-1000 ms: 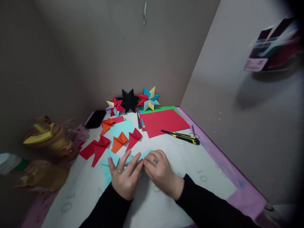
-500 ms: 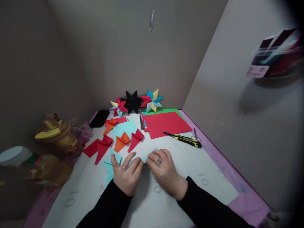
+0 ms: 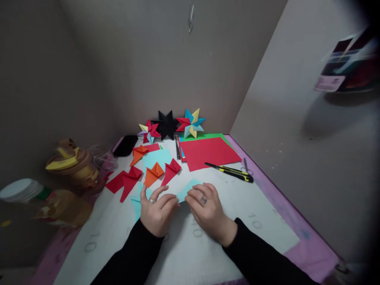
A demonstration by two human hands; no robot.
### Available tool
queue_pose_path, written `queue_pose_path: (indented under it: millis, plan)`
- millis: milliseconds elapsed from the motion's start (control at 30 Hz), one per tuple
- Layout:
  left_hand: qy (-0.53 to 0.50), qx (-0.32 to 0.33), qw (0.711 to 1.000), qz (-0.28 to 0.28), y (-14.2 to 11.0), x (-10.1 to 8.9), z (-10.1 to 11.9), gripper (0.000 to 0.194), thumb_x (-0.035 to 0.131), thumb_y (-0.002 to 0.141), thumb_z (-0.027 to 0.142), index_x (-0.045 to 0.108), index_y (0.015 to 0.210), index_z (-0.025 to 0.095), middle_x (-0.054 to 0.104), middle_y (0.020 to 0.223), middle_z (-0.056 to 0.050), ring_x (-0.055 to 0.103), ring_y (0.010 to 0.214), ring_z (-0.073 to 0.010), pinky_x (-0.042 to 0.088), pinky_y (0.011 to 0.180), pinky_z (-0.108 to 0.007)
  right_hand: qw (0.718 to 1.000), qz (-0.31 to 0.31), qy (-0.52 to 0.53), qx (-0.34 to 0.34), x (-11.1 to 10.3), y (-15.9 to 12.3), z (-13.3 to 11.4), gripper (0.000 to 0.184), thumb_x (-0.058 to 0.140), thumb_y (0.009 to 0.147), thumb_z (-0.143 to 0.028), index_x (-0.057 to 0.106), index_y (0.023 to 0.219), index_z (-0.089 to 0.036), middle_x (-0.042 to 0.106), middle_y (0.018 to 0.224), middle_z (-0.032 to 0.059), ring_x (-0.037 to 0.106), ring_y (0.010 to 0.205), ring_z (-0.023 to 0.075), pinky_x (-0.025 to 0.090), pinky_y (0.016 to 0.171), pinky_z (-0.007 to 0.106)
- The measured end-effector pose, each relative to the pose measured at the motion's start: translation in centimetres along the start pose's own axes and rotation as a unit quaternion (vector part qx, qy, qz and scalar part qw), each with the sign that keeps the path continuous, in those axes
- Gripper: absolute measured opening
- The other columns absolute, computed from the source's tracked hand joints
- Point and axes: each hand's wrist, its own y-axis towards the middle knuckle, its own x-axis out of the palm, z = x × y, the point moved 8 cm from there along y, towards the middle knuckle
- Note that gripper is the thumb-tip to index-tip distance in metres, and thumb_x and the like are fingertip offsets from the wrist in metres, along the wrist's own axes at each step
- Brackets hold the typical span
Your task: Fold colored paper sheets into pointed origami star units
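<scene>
Blue paper [image 3: 184, 190] is pinched at its near edge, clamped by the left grip [image 3: 156, 213] and, just beside it, the right grip [image 3: 208, 209], far bit poking out past the fingers.

Smooth matt paper for the pale-blue piece [image 3: 187, 190] and red sheet [image 3: 210, 152], shiny metal ring [image 3: 152, 200], dull cloth sleeves [image 3: 130, 253].

Left grip [image 3: 158, 209] near curled right grip [image 3: 204, 206]

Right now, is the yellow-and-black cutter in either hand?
No, the cutter lies partly on the red sheet, while the left hand and right hand hold light-blue paper.
</scene>
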Motion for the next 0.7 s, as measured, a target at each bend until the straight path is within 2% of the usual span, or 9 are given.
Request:
queue_pose_path:
  millis: [100,300,433,533,633,667,700]
  plan:
    - [-0.016,-0.006,1.000,-0.005,-0.1,-0.1,-0.8,0.007,0.064,0.080,0.022,0.066,0.073,0.025,0.071,0.069,0.005,0.064,0.084,-0.0212,0.017,0.103,-0.050,1.000,0.003,0.004,0.000,-0.3,0.1,0.4,0.013,0.054,0.082,-0.011,0.063,0.087,-0.019,0.065,0.091,0.0038,0.051,0.099,0.0204,0.032,0.093,0.041]
    - [0.012,-0.030,0.999,-0.020,0.3,-0.8,-3.3,0.004,0.067,0.077,0.023,0.068,0.076,0.026,0.072,0.074,0.004,0.062,0.082,-0.0207,0.025,0.096,-0.045,0.998,0.027,-0.011,0.057,-1.2,0.1,4.4,0.017,0.055,0.078,-0.007,0.063,0.085,-0.020,0.066,0.090,0.0027,0.052,0.094,0.0205,0.032,0.092,0.042]
    - [0.010,-0.034,0.999,0.010,0.3,-1.0,-2.6,0.006,0.065,0.078,0.022,0.068,0.074,0.026,0.072,0.071,0.004,0.062,0.079,-0.0195,0.028,0.093,-0.044,0.996,0.026,-0.006,0.084,-1.6,0.1,6.0,0.015,0.055,0.080,-0.008,0.063,0.083,-0.020,0.066,0.086,0.0015,0.052,0.094,0.0206,0.033,0.094,0.044]
    - [0.018,-0.030,0.999,0.033,0.3,-1.3,-1.8,0.006,0.065,0.078,0.018,0.067,0.076,0.024,0.072,0.072,0.002,0.061,0.075,-0.0180,0.034,0.086,-0.040,0.992,0.058,-0.002,0.112,-2.5,0.0,6.9,0.013,0.056,0.081,-0.009,0.063,0.081,-0.020,0.066,0.085,0.0025,0.052,0.091,0.0210,0.037,0.090,0.043]
    - [0.031,-0.027,0.998,0.037,0.3,-1.4,-1.4,0.006,0.065,0.076,0.016,0.067,0.076,0.021,0.071,0.072,0.001,0.059,0.074,-0.0176,0.037,0.075,-0.035,0.982,0.136,0.006,0.128,-3.8,-0.3,6.4,0.012,0.058,0.081,-0.010,0.063,0.086,-0.020,0.064,0.085,0.0051,0.052,0.090,0.0218,0.041,0.086,0.043]
    - [0.029,-0.025,0.999,0.031,0.2,-1.3,-1.2,0.005,0.065,0.077,0.016,0.067,0.076,0.021,0.071,0.072,0.001,0.059,0.074,-0.0177,0.037,0.073,-0.034,0.982,0.150,0.016,0.115,-3.9,-0.3,5.6,0.015,0.058,0.080,-0.010,0.063,0.090,-0.020,0.064,0.086,0.0059,0.052,0.092,0.0223,0.041,0.087,0.044]
    - [0.024,-0.021,0.999,0.023,0.2,-1.1,-1.0,0.004,0.065,0.077,0.017,0.066,0.077,0.021,0.071,0.073,0.001,0.059,0.074,-0.0178,0.037,0.073,-0.034,0.987,0.131,0.032,0.088,-3.4,-0.1,4.4,0.019,0.058,0.080,-0.010,0.063,0.096,-0.020,0.064,0.090,0.0066,0.052,0.095,0.0228,0.041,0.089,0.045]
